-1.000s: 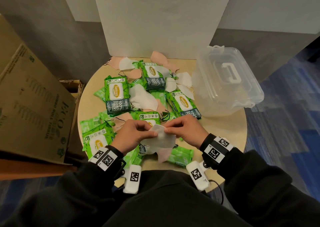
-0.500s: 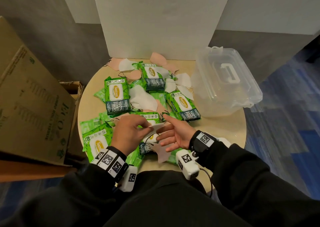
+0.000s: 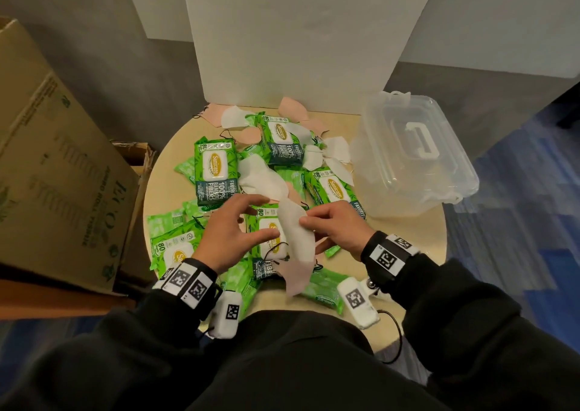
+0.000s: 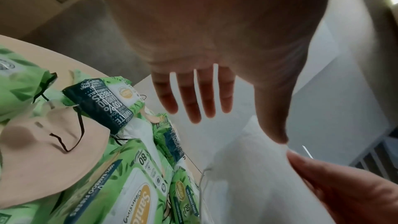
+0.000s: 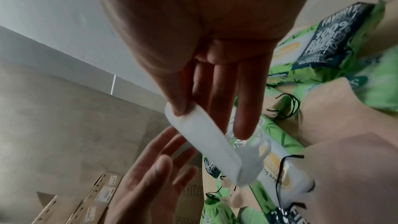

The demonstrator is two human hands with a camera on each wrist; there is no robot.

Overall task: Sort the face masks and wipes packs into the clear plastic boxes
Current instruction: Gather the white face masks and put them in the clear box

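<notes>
Right hand (image 3: 337, 228) pinches the white face mask (image 3: 296, 238) by its top edge over the wipes packs at table centre, left hand (image 3: 232, 235) spread empty beside it, lidded clear box (image 3: 439, 172) waiting at two o'clock.

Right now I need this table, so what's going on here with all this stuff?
A person is sorting at a round beige table. Their right hand pinches a folded white face mask by its top edge, above the pile. Their left hand is open beside it, holding nothing. Green wipes packs and white and pink masks lie mixed across the table. The clear plastic box at the right has its lid on, so sorting looks barely started.
</notes>
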